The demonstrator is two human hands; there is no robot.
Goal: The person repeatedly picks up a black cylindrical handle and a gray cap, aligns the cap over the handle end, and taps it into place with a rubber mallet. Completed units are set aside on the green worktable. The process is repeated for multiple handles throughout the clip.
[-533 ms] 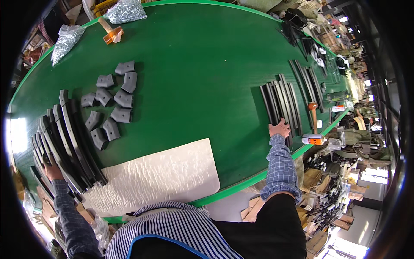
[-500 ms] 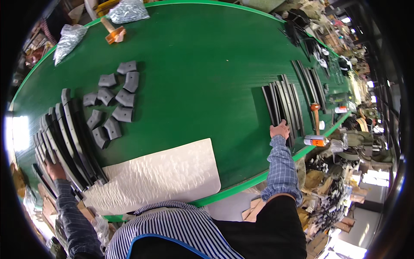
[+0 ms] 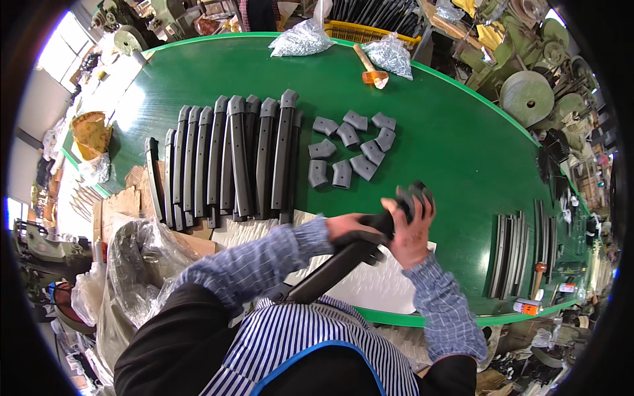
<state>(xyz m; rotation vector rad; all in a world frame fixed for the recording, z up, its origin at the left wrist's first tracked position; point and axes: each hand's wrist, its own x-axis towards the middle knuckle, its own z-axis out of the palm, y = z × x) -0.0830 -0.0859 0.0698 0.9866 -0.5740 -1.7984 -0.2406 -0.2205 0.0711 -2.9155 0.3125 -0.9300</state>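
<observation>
Both hands are together in front of my body, above a white textured sheet (image 3: 370, 287). My left hand (image 3: 353, 228) is closed round the upper part of a long black bar (image 3: 337, 270), whose lower end slants down toward my striped apron. Beside it my right hand (image 3: 411, 232) is wrapped round a dark piece at the bar's upper end; motion blurs its fingers and whether that piece is separate I cannot tell. To the left lies a row of black bars (image 3: 218, 155) with grey angled end pieces. Several loose grey elbow connectors (image 3: 341, 175) are spread right of that row.
At the far edge of the green table (image 3: 456, 138) are two clear bags of small metal parts (image 3: 300, 39) and a mallet (image 3: 373, 76). Dark slats (image 3: 508, 254) lie at the right, near another mallet (image 3: 538, 274) and a spray can (image 3: 526, 307). Plastic wrap (image 3: 135, 270) and cardboard sit at the left.
The view has swung left. My left hand has left the row of bars and my right hand the slats; they now meet in front of me, holding a black bar.
</observation>
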